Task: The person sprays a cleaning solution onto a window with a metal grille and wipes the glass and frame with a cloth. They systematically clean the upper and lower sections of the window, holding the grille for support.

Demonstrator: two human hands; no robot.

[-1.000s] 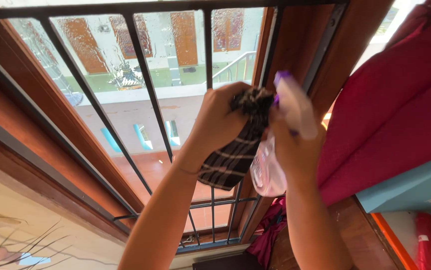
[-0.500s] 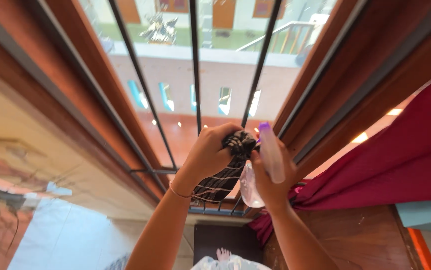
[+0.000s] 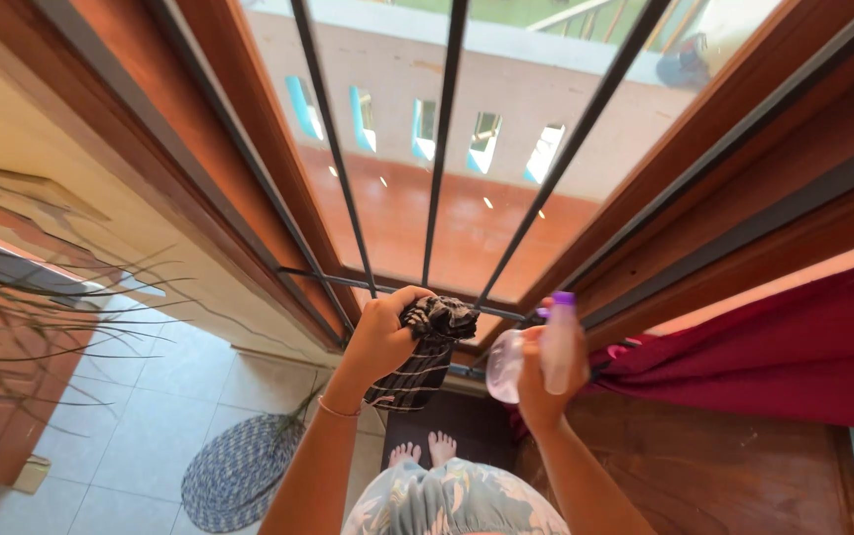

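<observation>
While I stand at the window, my left hand (image 3: 379,332) is clenched around a dark striped cloth (image 3: 419,355), bunched at the top in my fist with the loose end hanging down toward the near side. It is soft and limp, so I judge it light and easy to crush into a pad; gripping it in a wad near the top, as I do, keeps the tail from flapping. My right hand (image 3: 538,381) grasps a clear spray bottle (image 3: 523,357) with a purple nozzle, held just right of the cloth and close to it, below the dark window bars (image 3: 437,188). The bottle looks like thin plastic, rigid enough to hold but likely slick if wet, so the neck under the trigger seems the safest place to hold. Farther right hangs a dark red curtain (image 3: 774,347), and near on the left a round braided rug (image 3: 234,471) lies on the tiled floor (image 3: 140,416).
</observation>
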